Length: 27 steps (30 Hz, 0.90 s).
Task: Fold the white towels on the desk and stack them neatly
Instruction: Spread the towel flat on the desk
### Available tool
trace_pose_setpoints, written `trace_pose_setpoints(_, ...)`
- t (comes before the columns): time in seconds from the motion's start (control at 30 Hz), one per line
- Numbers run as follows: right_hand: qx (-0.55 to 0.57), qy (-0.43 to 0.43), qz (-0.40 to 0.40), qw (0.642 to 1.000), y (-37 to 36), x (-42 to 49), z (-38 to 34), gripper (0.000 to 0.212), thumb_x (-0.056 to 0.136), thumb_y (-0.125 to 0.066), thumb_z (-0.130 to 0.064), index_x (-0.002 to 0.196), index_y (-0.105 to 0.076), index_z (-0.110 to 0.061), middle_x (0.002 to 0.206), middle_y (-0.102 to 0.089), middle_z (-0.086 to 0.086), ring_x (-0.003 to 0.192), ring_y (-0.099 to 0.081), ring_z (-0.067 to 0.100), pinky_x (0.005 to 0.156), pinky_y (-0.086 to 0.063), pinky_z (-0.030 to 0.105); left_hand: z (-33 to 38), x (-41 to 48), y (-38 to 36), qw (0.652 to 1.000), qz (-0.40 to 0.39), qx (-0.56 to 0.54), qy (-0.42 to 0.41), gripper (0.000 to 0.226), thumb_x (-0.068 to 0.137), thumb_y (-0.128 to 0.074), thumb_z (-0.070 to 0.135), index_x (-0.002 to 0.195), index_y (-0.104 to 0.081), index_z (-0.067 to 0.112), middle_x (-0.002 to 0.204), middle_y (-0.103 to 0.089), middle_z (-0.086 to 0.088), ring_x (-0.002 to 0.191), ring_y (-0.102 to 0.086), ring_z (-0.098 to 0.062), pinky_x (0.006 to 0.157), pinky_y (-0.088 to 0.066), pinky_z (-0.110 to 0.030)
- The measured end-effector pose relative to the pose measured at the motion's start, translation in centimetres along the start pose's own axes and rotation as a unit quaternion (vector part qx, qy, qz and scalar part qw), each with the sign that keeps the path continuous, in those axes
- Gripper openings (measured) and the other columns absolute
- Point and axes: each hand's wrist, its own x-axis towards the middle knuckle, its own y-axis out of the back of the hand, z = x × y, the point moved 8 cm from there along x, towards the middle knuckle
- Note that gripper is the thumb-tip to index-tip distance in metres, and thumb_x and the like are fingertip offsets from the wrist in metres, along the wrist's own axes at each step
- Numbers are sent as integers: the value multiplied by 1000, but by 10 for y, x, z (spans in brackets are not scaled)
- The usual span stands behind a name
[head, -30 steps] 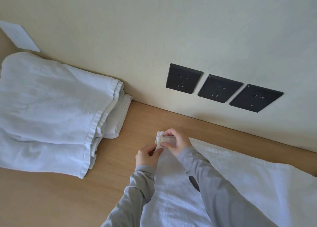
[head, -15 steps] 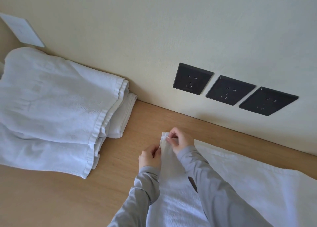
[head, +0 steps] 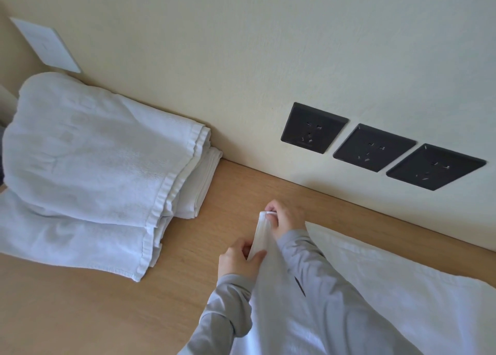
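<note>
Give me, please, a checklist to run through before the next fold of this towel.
1. The right hand pinches the towel at its corner: ok.
2. The left hand pinches the same edge lower down: ok.
3. The edge runs straight between the two hands: ok.
4. The towel's other corners are lined up: cannot tell, they are out of view.
5. There is bare desk beside the towel: ok.
6. The stack of folded towels is neat enough to receive it: not ok, its edges are uneven.
</note>
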Motion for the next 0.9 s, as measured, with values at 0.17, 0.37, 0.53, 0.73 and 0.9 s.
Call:
trace_pose_setpoints(0.17,-71,-35,-6,997,-7,-1,6,25,93,-46,-25,116,-53,-18,122,-46,3,115,-43,21,92,-28,33,-17,-10,8,999,-26,22,11,13,79,-69,35,84,-59,28,73,-59,16,68,-53,1,57,-37,-6)
trace_pose_setpoints(0.37,-91,-41,-99,990,-7,1,9,30,91,-52,-36,113,-56,-17,120,-54,2,116,-46,23,101,-29,37,-17,-29,17,999,-36,-28,-12,16,74,-75,25,88,-66,29,74,-66,14,68,-58,-5,64,-43,-7)
trace_pose_setpoints(0.53,29,-31,-40,998,23,0,6,24,88,-59,-23,103,-58,-4,108,-58,14,99,-53,31,87,-41,38,-36,-61,26,998,-69,-11,-5,24,65,-81,31,76,-61,40,65,-64,14,56,-54,4,60,-41,-5)
trace_pose_setpoints(0.73,64,-30,-37,997,32,-2,9,25,88,-60,-19,105,-57,-1,107,-58,17,90,-52,27,74,-34,26,-89,-127,41,996,-80,32,11,25,69,-80,22,60,-59,33,49,-55,23,50,-49,4,53,-35,-7)
trace_pose_setpoints(0.9,53,-22,-46,997,22,-4,2,25,89,-59,-17,105,-56,1,107,-58,19,97,-54,32,78,-37,30,-119,-151,65,997,-21,70,27,43,72,-78,18,47,-52,42,45,-53,22,52,-49,2,55,-36,-9)
